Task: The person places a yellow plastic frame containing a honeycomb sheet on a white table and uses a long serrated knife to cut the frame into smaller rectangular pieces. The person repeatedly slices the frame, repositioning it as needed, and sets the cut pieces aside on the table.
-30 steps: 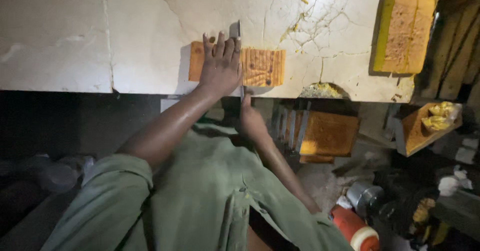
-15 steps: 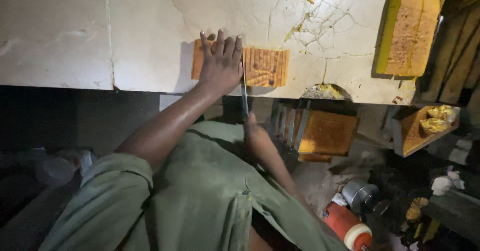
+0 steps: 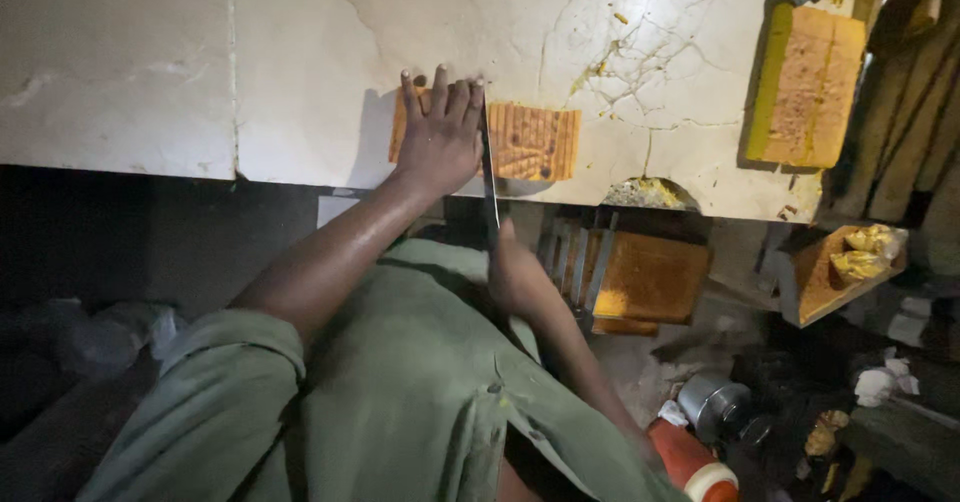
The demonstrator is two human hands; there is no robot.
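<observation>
Landmark: slab edge.

Right hand (image 3: 520,277) below slab edge, fist closed round knife (image 3: 489,177) handle. Blade runs straight up from fist, across edge, onto block (image 3: 530,142).

Block: orange, ridged, flat on white slab (image 3: 300,52) just past edge; long axis left-right, so blade crosses it square.

Left hand (image 3: 440,137) flat on block's left part, fingers spread, pressing, nothing gripped. Blade touches its right side; uncovered block lies right of blade.

Left hand nearer block; right stays off slab.

Farther right along edge: second block (image 3: 805,87), yellow-sided, untouched.
</observation>
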